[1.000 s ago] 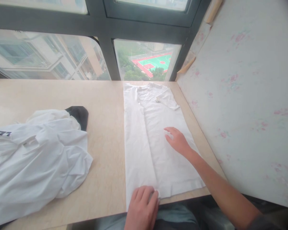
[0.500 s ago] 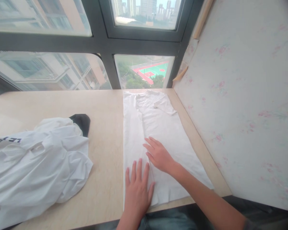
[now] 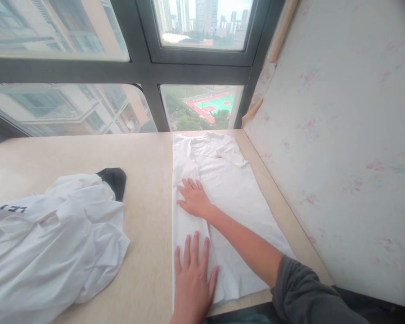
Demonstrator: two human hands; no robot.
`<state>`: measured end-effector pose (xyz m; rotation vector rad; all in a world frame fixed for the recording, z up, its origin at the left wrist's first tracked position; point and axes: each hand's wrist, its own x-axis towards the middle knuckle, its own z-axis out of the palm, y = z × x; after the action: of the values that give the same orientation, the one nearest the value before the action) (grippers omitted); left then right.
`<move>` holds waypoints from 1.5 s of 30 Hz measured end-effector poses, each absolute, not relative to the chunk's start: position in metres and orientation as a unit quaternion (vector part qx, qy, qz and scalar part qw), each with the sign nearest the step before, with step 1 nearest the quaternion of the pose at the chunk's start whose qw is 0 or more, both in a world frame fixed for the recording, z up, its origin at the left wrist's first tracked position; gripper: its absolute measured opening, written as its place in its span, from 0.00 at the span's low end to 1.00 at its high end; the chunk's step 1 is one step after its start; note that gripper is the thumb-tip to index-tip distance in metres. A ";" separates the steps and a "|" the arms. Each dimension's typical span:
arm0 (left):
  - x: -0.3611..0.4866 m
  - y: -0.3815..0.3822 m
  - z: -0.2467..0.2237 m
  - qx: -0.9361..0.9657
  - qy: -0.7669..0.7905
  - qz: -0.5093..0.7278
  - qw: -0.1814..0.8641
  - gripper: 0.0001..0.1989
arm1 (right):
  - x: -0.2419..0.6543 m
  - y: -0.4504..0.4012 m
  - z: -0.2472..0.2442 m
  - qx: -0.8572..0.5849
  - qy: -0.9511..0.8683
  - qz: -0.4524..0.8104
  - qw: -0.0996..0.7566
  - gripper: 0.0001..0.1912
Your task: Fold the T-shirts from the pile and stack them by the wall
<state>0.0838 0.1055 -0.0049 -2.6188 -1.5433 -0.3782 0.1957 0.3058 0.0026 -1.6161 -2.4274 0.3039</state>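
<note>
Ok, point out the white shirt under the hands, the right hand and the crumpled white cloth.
White shirt (image 3: 234, 193): head view, on its body, right of the folded-over strip.
Right hand (image 3: 193, 199): head view, on the back of the hand.
Crumpled white cloth (image 3: 67, 238): head view, on its wrinkled middle.

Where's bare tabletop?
Beige grained tabletop: gap between crumpled white fabric heap and flat white T-shirt; patch between heap and dark-framed window; narrow strip along pink-flowered white wall. Crowded: T-shirt, under left hand and right hand.

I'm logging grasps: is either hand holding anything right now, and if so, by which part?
Nothing is held: the left hand and the right hand are spread, palms down, on the folded-over side of the white T-shirt.
</note>
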 end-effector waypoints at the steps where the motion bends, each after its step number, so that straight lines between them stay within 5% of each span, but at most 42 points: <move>1: 0.083 0.106 -0.005 -0.853 -0.505 -0.125 0.040 0.30 | 0.194 0.307 0.001 -0.548 -0.823 0.102 0.106 0.32; 17: 0.041 0.124 -0.001 -0.859 -0.496 -0.110 0.060 0.31 | 0.160 0.327 0.001 -0.522 -0.818 0.158 0.182 0.30; 21: 0.040 0.125 0.000 -0.861 -0.494 -0.107 0.058 0.30 | 0.218 0.340 0.006 -0.515 -0.802 0.166 0.252 0.23; 29: 0.040 0.137 0.003 -0.871 -0.470 -0.122 0.076 0.27 | 0.387 0.373 0.013 -0.670 -0.725 0.065 0.146 0.27; 34: 0.053 0.145 0.006 -0.882 -0.434 -0.163 0.086 0.25 | 0.416 0.389 0.016 -0.670 -0.722 0.108 0.134 0.17; 39: 0.151 0.141 0.021 -0.907 -0.389 -0.146 -0.076 0.22 | 0.433 0.443 0.029 -0.737 -0.650 0.118 0.143 0.17; 45: 0.283 0.134 0.040 -0.877 -0.339 0.075 -0.332 0.18 | 0.440 0.509 0.035 -0.797 -0.583 0.127 0.097 0.19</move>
<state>0.2833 0.1335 0.0401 -3.5510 -1.3727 0.3034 0.4401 0.5086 0.0346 -2.3581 -1.7264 0.3747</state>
